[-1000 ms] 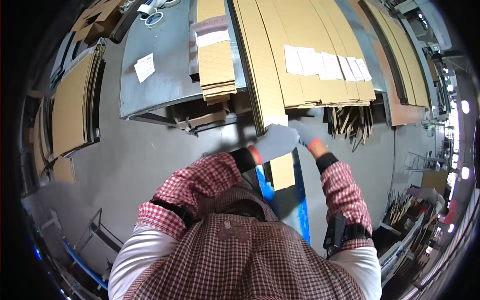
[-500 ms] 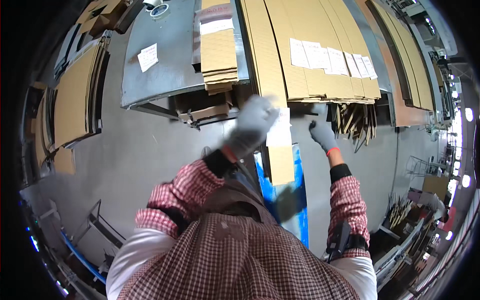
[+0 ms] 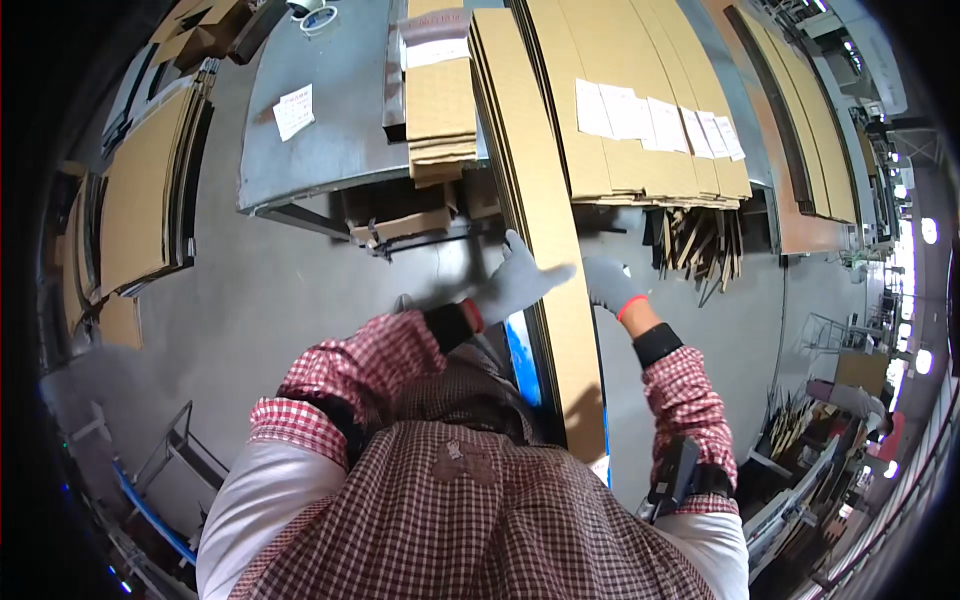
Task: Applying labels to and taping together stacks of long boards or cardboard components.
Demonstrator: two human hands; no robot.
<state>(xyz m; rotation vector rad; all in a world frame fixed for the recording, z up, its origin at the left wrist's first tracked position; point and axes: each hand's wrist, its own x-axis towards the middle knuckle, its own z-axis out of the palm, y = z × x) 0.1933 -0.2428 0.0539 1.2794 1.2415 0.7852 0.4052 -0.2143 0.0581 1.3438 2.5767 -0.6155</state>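
Note:
A long, narrow stack of brown cardboard strips (image 3: 545, 190) runs from the table's edge down toward my body. My left hand (image 3: 515, 285), in a grey glove, grips its left side. The thumb lies across the top strip, and one finger points up along the edge. On the opposite side my right hand (image 3: 608, 283), also gloved in grey, is against the right edge; its fingertips are hidden. Beneath the strips shows a blue-painted support (image 3: 522, 360). At their near end is a bit of white paper (image 3: 600, 468).
Wide cardboard sheets (image 3: 620, 60) with white papers lie right of the strips. A shorter cardboard pile (image 3: 440, 110) rests on the grey metal table (image 3: 330, 170). Scrap strips (image 3: 700, 240) hang below the sheets. More sheets (image 3: 150, 190) stand at the left.
The strip stack now reaches closer to my body, and its far end has come into view. Both hands have moved nearer to me and onto its two sides.

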